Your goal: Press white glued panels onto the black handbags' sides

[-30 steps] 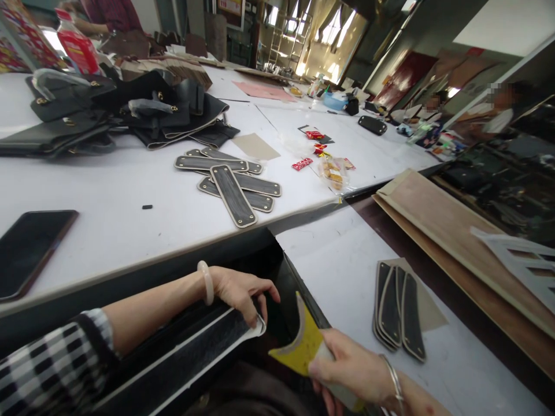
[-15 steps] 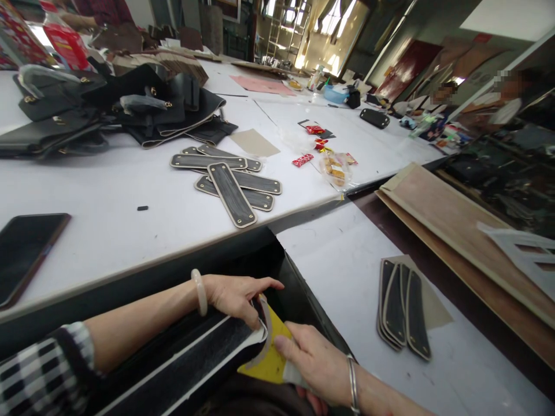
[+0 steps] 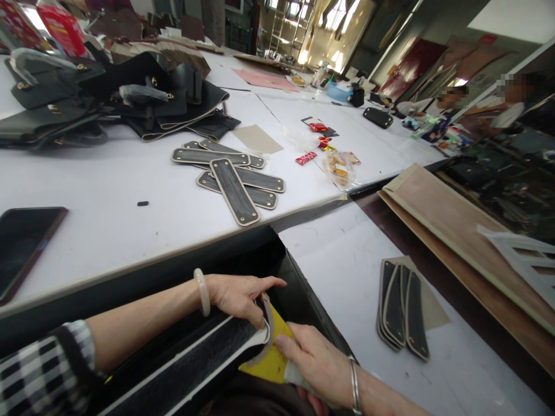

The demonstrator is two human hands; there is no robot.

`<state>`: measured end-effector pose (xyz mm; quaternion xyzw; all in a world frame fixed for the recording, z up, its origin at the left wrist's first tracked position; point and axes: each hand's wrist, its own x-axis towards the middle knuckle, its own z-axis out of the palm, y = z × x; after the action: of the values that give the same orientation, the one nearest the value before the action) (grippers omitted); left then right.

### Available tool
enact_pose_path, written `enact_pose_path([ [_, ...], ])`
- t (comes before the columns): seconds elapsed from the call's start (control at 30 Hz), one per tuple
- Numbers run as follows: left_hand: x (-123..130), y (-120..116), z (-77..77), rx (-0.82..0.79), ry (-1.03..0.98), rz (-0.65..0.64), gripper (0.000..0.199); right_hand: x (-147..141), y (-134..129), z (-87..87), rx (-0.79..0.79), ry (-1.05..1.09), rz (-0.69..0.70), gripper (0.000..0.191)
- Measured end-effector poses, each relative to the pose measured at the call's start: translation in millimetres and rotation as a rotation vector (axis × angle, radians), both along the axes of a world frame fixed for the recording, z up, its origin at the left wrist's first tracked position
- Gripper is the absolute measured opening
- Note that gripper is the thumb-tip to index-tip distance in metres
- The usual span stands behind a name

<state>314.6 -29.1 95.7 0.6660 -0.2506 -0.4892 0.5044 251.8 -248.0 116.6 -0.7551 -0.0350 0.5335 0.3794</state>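
1. Head view, the hands: the left hand (image 3: 236, 294) is curled over the rounded end of a long dark strip (image 3: 191, 364) with a pale border, fingers pinching that end. The strip runs from below the near edge of the desk (image 3: 108, 225) down toward the lower left corner of the picture. The right hand (image 3: 318, 364) is closed around a yellow piece (image 3: 271, 361) that touches the strip's end, thumb pressed on top.

2. Handling, as a judgement: the strip looks light and semi-stiff, like backed leather; it bends at its end but keeps its line. Its pale border seems the safest place to pinch, close to the rounded end. The yellow piece looks thin and pliant, and is best held flat between thumb and fingers.

3. On the desk: a fan of similar strips (image 3: 229, 176) with small metal studs lies toward the middle; dark bags (image 3: 108, 104) are heaped at the far left; a phone (image 3: 23, 245) sits at the left edge. A second stack of strips (image 3: 401, 309) rests on the lower white surface (image 3: 342, 260) to the right.

4. Hard to make out: the strip's far end is cut off by the picture's bottom edge; the yellow piece is mostly covered by the right hand; what lies beneath both hands is in shadow. People at the far right are blurred.
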Motion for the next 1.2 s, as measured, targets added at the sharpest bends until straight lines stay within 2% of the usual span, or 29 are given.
enact_pose_path([
  [0.27, -0.1, 1.0, 3.3, 0.008, -0.033, -0.001, 0.097, -2.9, 4.1, 1.0, 0.006, -0.101, -0.012, 0.047],
  [0.43, 0.0, 1.9, 2.9, 0.007, -0.030, 0.004, 0.099, -9.3, 4.3, -4.8, 0.005, 0.040, -0.071, 0.055],
  [0.73, -3.7, 1.2, -2.0, -0.119, 0.131, 0.073, 0.104, -13.7, 12.8, -6.1, 0.019, 0.052, -0.147, 0.059],
  [0.97, -3.2, 1.0, -3.9, -0.100, 0.129, 0.082, 0.107, -14.6, 18.8, -5.9, 0.015, 0.101, -0.182, 0.067],
  [1.2, -10.1, 3.5, -5.7, -0.220, 0.220, 0.272, 0.109, -16.7, 28.8, -12.0, 0.077, 0.121, -0.210, 0.064],
])
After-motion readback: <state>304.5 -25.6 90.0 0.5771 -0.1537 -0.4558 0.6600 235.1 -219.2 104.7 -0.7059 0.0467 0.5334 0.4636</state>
